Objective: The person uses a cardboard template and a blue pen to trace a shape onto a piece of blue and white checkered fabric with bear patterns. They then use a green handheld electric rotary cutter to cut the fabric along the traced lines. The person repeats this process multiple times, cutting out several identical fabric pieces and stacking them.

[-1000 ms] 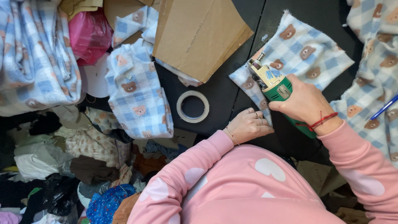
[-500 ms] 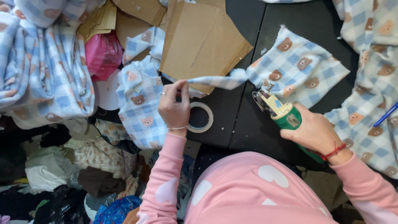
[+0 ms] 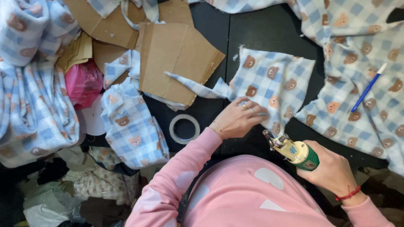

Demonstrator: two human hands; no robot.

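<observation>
Left hand [image 3: 240,119] back on the checked bear-print fabric piece [image 3: 273,86].
It now presses flat, fingers spread; right hand [image 3: 332,170] grips the green-and-gold electric cutter [image 3: 294,150].

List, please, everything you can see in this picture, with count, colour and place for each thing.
fabric piece: one, blue-white check with bears, table centre, under left hand
fabric pile: one, same print, right
folded fabric: one, same print, left of tape roll
cardboard: several brown sheets, top left
tape roll: one, clear, table centre
pen: one, blue, on right fabric
pink bag: one, left
cutting tool: one, green-yellow, in right hand
left hand: on fabric piece
right hand: grips tool
</observation>
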